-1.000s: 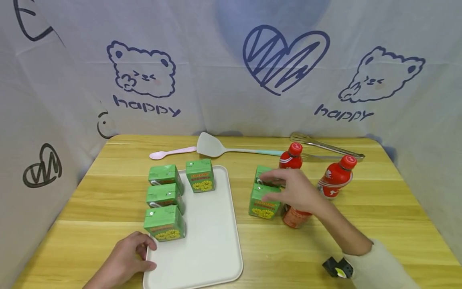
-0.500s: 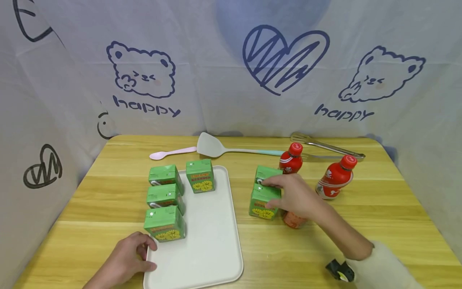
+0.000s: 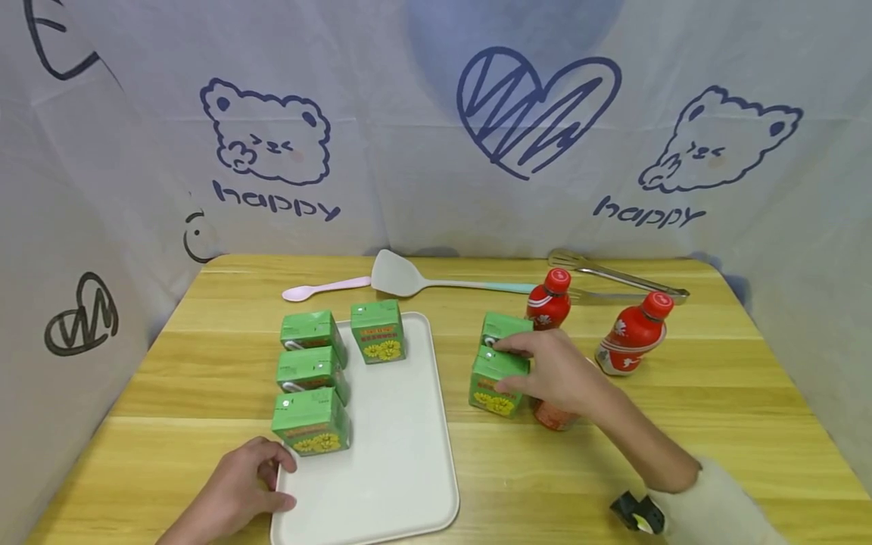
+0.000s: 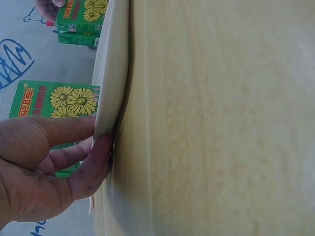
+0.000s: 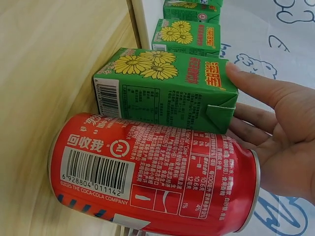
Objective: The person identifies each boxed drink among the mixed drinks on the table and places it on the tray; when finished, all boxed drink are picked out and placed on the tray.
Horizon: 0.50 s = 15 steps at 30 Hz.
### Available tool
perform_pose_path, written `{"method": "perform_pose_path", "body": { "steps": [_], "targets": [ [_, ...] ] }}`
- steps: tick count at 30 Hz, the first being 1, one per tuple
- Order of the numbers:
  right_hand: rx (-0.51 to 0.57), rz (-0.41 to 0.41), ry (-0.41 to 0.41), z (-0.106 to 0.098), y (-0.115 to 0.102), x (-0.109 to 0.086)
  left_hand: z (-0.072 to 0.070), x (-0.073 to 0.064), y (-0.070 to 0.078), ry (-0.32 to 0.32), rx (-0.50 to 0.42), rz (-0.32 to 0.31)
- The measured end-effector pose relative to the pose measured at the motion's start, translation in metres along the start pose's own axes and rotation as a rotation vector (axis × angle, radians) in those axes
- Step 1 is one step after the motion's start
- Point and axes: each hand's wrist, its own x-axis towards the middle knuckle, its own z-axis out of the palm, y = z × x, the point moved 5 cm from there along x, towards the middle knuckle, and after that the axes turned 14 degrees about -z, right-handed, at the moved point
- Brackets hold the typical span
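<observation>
My left hand pinches the left rim of a white tray near its front corner; the left wrist view shows thumb and fingers on either side of the rim. To the right of the tray, two green drink cartons with yellow flowers stand one behind the other. My right hand grips the front carton near its top, with the thumb on its front face in the right wrist view. The rear carton is partly covered by my fingers. Beside the gripped carton stands a red Coca-Cola can.
A carton stands on the tray's far end, and three more line its left side, the nearest carton in front. Two red bottles stand at the right. Behind lie a pink spoon, a spatula and tongs.
My right hand has come down slightly and closed its fingers on the front carton's top. The left hand and the tray have not moved.
</observation>
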Motion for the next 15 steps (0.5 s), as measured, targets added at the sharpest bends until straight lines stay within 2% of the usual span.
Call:
{"method": "perform_pose_path", "body": {
  "steps": [8, 15],
  "targets": [
    [-0.023, 0.017, -0.082, -0.0006, 0.0017, -0.0009, 0.0007, 0.0, 0.0, 0.009, 0.01, 0.01],
    [-0.024, -0.011, -0.06, 0.0012, 0.001, 0.0003, 0.0013, 0.0002, -0.0007, 0.009, 0.01, -0.001]
  ]
}}
